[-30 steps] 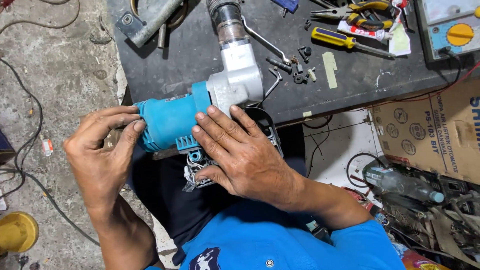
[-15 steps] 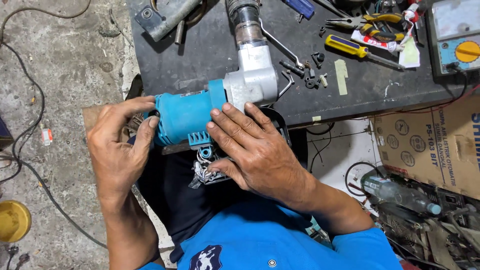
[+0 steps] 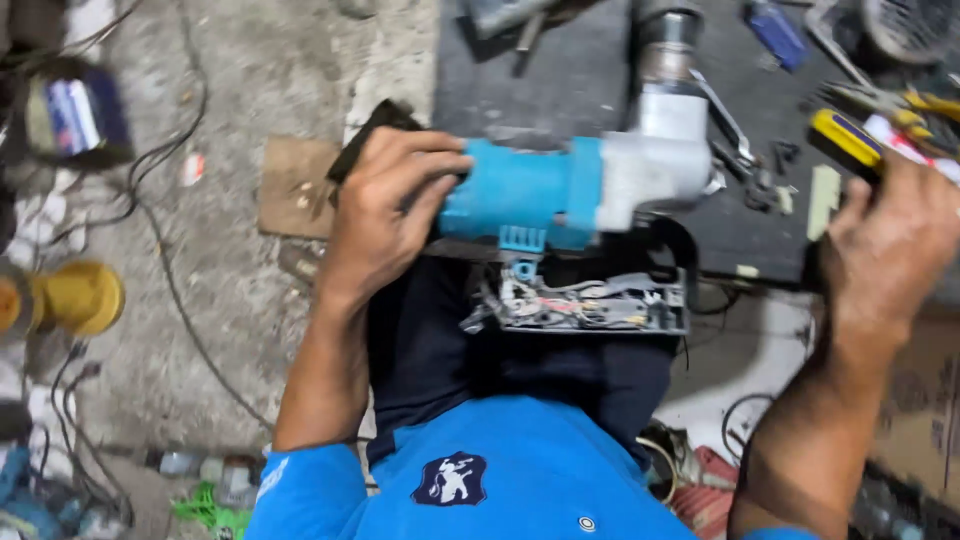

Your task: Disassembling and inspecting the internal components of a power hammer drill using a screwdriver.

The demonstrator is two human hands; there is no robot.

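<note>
A power drill with a blue motor body (image 3: pixel 520 195) and a grey gear head (image 3: pixel 655 165) lies across my lap and the edge of a dark workbench (image 3: pixel 560 70). My left hand (image 3: pixel 385 215) grips the rear end of the blue body. Under the drill the handle housing (image 3: pixel 590 305) is opened, showing wires. My right hand (image 3: pixel 885 245) is off the drill, out at the right over the bench edge. Its fingers reach the end of a yellow-handled screwdriver (image 3: pixel 843 138). Blur hides whether they close on it.
Small tools, pliers and loose screws (image 3: pixel 770 170) lie on the bench right of the drill. A piece of cardboard (image 3: pixel 290 185) and cables lie on the concrete floor at left, near a yellow round object (image 3: pixel 80 295). A cardboard box (image 3: pixel 925 400) stands at right.
My right hand has left the drill body and swung right to the yellow-handled screwdriver. My left hand keeps its grip on the blue end. The view has shifted.
</note>
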